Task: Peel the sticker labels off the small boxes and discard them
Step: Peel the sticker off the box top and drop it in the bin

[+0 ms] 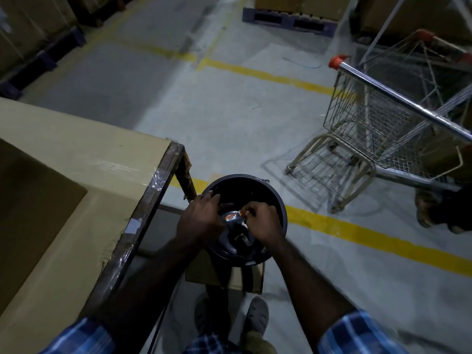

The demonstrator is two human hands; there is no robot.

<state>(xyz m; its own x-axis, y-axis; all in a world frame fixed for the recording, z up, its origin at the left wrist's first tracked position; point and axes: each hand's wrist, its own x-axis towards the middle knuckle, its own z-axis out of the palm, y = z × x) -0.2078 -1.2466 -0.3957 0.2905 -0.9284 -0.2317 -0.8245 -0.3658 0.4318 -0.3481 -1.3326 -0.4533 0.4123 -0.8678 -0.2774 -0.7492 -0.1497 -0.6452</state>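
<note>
Warehouse floor (229,111), grey concrete with yellow lane lines running across the middle and lower right of the frame. Dim light. Desk (76,175) covered in cardboard fills the left side, its taped edge running diagonally toward lower centre. Wire shopping cart (383,118) with red handle caps sits at the right, well apart from the hands. Pallets with big cartons along the top edge.

I see both hands at centre frame over a round black bin (281,208) standing on the floor just beside the desk corner. Left hand (201,218) has fingers curled around a small dark object (229,217) held over the bin mouth; can't tell if it's a box, too dark and mostly covered. Right hand (263,221) has fingers pinched closed on a small orange-and-white sticker label (241,213) at the top of that object. Whether the label is partly peeled or still stuck flat, I can't tell.

Flat cardboard piece (204,274) lies on the floor under the bin's near side. Grey shoe (258,312) at bottom centre, blue plaid sleeves in both lower corners.
</note>
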